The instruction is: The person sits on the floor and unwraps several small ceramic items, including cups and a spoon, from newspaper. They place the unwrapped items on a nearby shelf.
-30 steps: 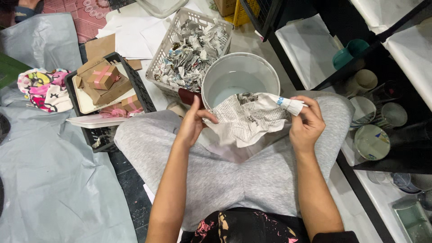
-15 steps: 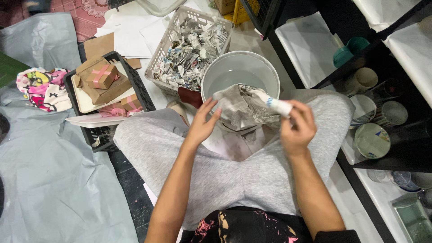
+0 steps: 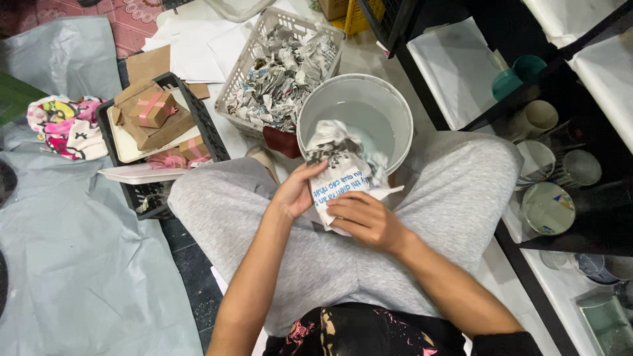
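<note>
I keep both hands, left hand (image 3: 293, 194) and right hand (image 3: 366, 221), clamped on the newspaper bundle (image 3: 343, 175), pressing its folds tight at the near rim of the white bucket (image 3: 402, 125).

Even, soft overhead light (right shelves dim)

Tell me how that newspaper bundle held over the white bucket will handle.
The newspaper bundle looks crumpled and soft, so it probably gives under the left hand and right hand. Both hands grip it easily, so it seems light. Its creased surface suggests it won't slip, though the paper may tear.
</note>
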